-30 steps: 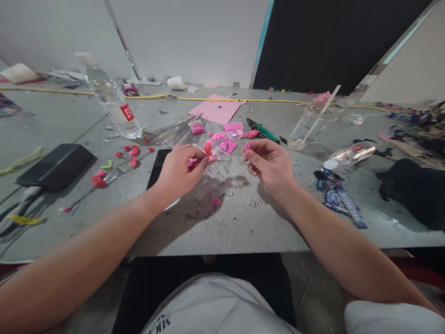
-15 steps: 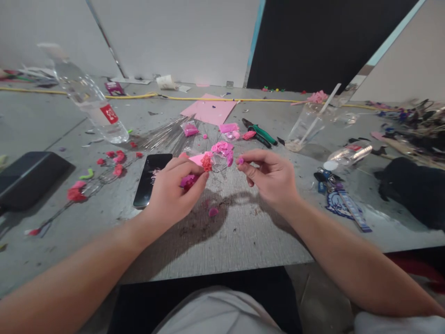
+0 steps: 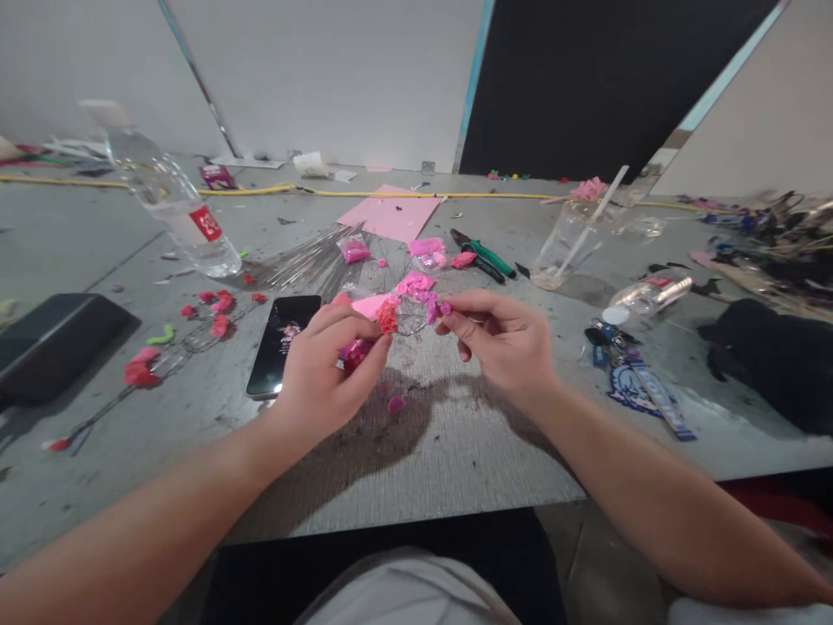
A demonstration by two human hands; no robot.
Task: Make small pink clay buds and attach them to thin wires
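Between my hands is a wire ring [image 3: 411, 326] decorated with coral and pink clay flowers. My left hand [image 3: 331, 351] pinches it at the left, beside a coral clay flower [image 3: 388, 318]. At its right side, my right hand [image 3: 498, 334] holds a small purple-pink clay piece [image 3: 445, 308] between thumb and finger, up against the pink clay on the ring. Beneath and behind the left fingers show magenta clay and a pink sheet, partly hidden. A small pink clay disc [image 3: 396, 404] lies on the table below. Another flowered wire piece [image 3: 195, 334] rests to the left.
A phone [image 3: 277, 343] lies beside my left hand. Behind stand a water bottle [image 3: 175, 204] and a plastic cup with a straw [image 3: 565, 239]. Green-handled pliers [image 3: 485, 256], clay packets [image 3: 426, 249] and loose wires [image 3: 312, 260] lie beyond the ring. Keys with a tag [image 3: 634, 382] sit at right.
My right hand has moved slightly left, bringing the small purple-pink clay piece from a gap away up against the ring's right side. My left hand keeps its pinch.
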